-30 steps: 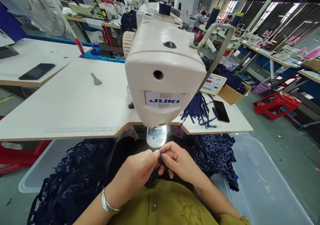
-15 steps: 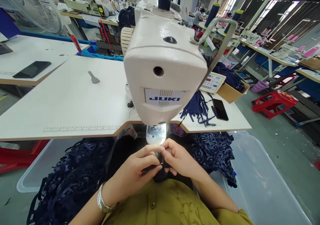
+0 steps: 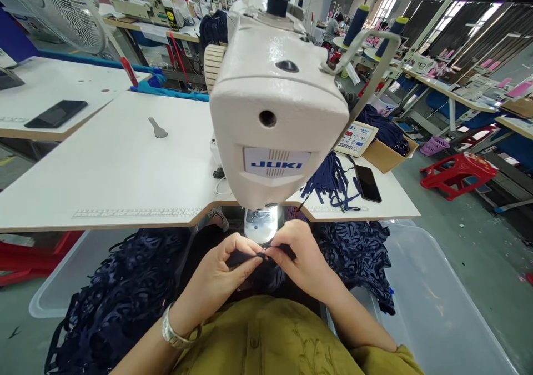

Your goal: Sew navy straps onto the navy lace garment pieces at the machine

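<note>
Both hands angled inward, pinching fabric

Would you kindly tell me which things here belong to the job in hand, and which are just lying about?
Likely part of it:
dark cloth, pinched by left hand and right hand
sewing machine
piled navy fabric
navy strips

Likely just lying about:
right phone
left phone
red stool
</note>
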Tool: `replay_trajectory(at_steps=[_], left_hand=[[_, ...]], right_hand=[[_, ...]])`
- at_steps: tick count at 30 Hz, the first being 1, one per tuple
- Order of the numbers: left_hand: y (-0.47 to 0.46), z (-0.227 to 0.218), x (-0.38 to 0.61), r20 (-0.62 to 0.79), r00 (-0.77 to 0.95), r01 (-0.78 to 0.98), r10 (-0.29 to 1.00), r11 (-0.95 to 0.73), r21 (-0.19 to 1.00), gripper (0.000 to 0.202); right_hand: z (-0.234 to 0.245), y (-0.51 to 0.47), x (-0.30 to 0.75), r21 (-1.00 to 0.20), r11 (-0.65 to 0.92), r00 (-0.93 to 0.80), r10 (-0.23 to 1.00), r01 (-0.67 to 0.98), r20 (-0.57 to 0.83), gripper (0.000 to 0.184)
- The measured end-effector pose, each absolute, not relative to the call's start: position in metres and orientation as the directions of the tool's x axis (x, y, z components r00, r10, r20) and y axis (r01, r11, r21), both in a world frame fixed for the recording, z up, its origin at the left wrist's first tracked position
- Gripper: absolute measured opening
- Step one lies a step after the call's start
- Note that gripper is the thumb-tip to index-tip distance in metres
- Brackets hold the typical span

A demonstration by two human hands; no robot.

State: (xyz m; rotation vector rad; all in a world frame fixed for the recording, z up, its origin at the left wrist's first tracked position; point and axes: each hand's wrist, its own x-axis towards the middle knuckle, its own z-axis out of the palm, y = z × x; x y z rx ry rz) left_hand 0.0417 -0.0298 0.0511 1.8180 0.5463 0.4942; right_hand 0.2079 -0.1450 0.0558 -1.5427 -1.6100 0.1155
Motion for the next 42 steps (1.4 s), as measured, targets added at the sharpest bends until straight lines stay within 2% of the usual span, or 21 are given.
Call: replay_trajectory(at_steps=[2,3,5,8,10,12,14,18,31,39,42], left_hand=[[-0.031,0.050,0.042,0.078,0.767,0.133,0.637,-0.278,0.951,0.012],[-0.032,0.049,0.042,0.086,0.753,0.133,0.652,-0.278,0.951,0.012],[-0.035,0.048,0.042,0.097,0.741,0.124,0.664,-0.278,0.952,0.011],[-0.040,0.048,0.044,0.115,0.756,0.119,0.645,-0.307,0.944,0.010],[-0.043,0.047,0.046,0.153,0.765,0.108,0.625,-0.360,0.927,0.008],[-0.045,0.046,0.047,0.219,0.765,0.082,0.606,-0.429,0.900,0.005],[-0.047,0.045,0.048,0.286,0.759,0.056,0.585,-0.496,0.866,0.002],[-0.049,0.044,0.047,0.364,0.744,0.044,0.561,-0.584,0.810,0.007],[-0.052,0.044,0.047,0.539,0.704,0.005,0.462,-0.763,0.647,0.020],[-0.050,0.043,0.046,0.474,0.733,0.013,0.488,-0.707,0.707,0.020],[-0.050,0.040,0.046,0.394,0.768,0.048,0.505,-0.659,0.751,0.016]], right_hand=[[0.048,-0.148,0.205,-0.583,0.215,0.276,0.719,0.783,0.637,0.006],[0.044,-0.150,0.203,-0.608,0.220,0.325,0.683,0.763,0.654,0.006],[0.036,-0.153,0.198,-0.715,0.232,0.365,0.733,0.660,0.574,0.018],[0.025,-0.154,0.189,-0.887,0.178,0.372,0.859,0.426,0.351,0.028],[0.020,-0.151,0.183,-0.940,0.168,0.460,0.837,0.298,0.296,0.027],[0.017,-0.149,0.179,-0.949,0.208,0.547,0.779,0.236,0.307,0.015],[0.016,-0.146,0.176,-0.933,0.267,0.587,0.725,0.242,0.360,0.006],[0.015,-0.143,0.174,-0.899,0.355,0.587,0.682,0.256,0.436,0.004],[0.010,-0.146,0.174,-0.822,0.368,0.545,0.619,0.434,0.565,0.005],[0.008,-0.149,0.176,-0.846,0.339,0.509,0.685,0.412,0.522,0.006],[0.019,-0.150,0.181,-0.884,0.256,0.485,0.759,0.392,0.435,0.005]])
